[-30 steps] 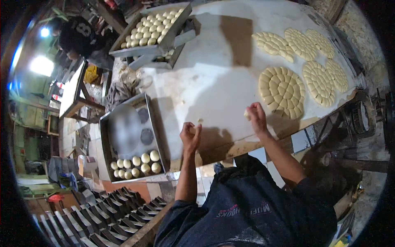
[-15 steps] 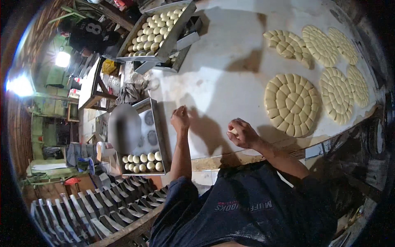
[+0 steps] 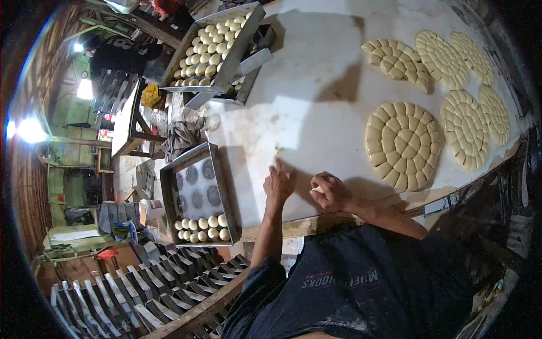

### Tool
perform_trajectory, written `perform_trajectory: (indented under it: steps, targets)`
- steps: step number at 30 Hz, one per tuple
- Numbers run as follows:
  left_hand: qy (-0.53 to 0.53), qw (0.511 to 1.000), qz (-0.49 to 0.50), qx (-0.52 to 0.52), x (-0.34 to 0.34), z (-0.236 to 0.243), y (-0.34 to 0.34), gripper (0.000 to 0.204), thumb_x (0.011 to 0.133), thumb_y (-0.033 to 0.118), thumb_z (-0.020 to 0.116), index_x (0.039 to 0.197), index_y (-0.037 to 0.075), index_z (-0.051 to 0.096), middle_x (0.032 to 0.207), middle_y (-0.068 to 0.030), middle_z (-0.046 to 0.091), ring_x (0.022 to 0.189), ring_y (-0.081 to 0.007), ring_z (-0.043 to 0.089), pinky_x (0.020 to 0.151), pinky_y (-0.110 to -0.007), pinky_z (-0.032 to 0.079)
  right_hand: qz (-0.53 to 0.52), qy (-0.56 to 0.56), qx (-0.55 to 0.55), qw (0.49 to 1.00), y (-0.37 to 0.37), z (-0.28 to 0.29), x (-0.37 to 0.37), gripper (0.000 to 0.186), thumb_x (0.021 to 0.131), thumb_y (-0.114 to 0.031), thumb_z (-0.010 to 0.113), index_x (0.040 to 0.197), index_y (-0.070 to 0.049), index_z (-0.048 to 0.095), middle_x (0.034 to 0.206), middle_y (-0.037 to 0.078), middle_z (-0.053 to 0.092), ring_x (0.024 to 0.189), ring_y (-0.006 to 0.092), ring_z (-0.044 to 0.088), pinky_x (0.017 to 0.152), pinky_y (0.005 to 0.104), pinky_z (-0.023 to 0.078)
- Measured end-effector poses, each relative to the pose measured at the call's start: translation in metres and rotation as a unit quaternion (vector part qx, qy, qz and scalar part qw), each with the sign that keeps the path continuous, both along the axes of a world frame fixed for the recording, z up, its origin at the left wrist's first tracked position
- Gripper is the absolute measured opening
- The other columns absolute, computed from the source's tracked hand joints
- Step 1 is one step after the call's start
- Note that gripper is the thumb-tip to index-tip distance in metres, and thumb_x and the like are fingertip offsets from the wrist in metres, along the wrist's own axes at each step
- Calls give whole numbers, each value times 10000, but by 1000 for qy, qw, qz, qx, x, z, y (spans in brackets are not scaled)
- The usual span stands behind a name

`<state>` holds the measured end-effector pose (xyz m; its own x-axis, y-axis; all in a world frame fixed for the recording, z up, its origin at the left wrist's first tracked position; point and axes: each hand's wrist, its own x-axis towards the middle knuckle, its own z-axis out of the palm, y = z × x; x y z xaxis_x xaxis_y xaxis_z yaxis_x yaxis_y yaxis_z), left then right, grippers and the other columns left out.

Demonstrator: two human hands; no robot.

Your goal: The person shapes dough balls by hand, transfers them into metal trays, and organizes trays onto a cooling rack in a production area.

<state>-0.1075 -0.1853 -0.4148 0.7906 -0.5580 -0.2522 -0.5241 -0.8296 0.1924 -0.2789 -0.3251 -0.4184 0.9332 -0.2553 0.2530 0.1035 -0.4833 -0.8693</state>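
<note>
My right hand (image 3: 333,193) is closed around a small piece of pale dough (image 3: 318,189), which shows between thumb and fingers just above the table's near edge. To its left, my left hand (image 3: 279,184) rests low over the white tabletop with its index finger stretched forward. Right by that fingertip lies a tiny yellowish bit (image 3: 276,151), too small to make out. Farther right is a large flat round of dough (image 3: 404,146), cut into rings of pieces. Left of my hands, a metal tray (image 3: 227,192) holds two rows of dough balls (image 3: 202,228) at its near end.
More cut dough rounds (image 3: 465,130) and a partly used one (image 3: 396,65) lie at the right. A deep tray full of dough balls (image 3: 210,51) sits on another at the far left. Metal molds (image 3: 130,294) stand at lower left. A person (image 3: 121,56) is in the background.
My left hand has moved right, closer to my right hand, and its index finger now reaches forward. My right hand keeps the dough. The blurred patch over the tray is gone.
</note>
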Motion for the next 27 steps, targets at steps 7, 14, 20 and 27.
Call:
perform_trajectory:
  steps: [7, 14, 20, 27]
  targets:
    - [-30, 979, -130, -152, -40, -43, 133, 756, 809, 320, 744, 1471, 98, 455, 1090, -159, 555, 1054, -366, 516, 899, -475, 424, -63, 4, -87, 994, -20, -25, -43, 188, 798, -145, 619, 931, -33, 546, 910, 180, 579, 899, 387, 567, 820, 521, 453]
    - [-105, 940, 34, -323, 44, -20, 52, 405, 800, 251, 796, 1149, 118, 639, 1110, -134, 580, 1036, -339, 534, 918, -458, 433, -39, 13, -303, 952, -54, -20, 21, 196, 759, -208, 650, 822, -33, 586, 921, 183, 592, 918, 381, 576, 907, 557, 453]
    - [-87, 942, -71, -317, -35, -66, 55, 223, 884, 176, 664, 1067, 54, 623, 1080, -157, 622, 1033, -392, 549, 920, -475, 448, 84, -70, -388, 915, 9, -16, -2, 228, 818, -219, 621, 852, 5, 640, 914, 182, 624, 973, 372, 596, 1038, 525, 441]
    - [-187, 947, -26, -260, 36, -24, 121, 149, 837, 214, 647, 922, 92, 651, 918, -122, 636, 903, -375, 556, 907, -524, 408, 2, -67, -319, 945, -75, -11, 41, 121, 809, -106, 634, 794, 4, 585, 875, 182, 589, 922, 378, 589, 1003, 535, 460]
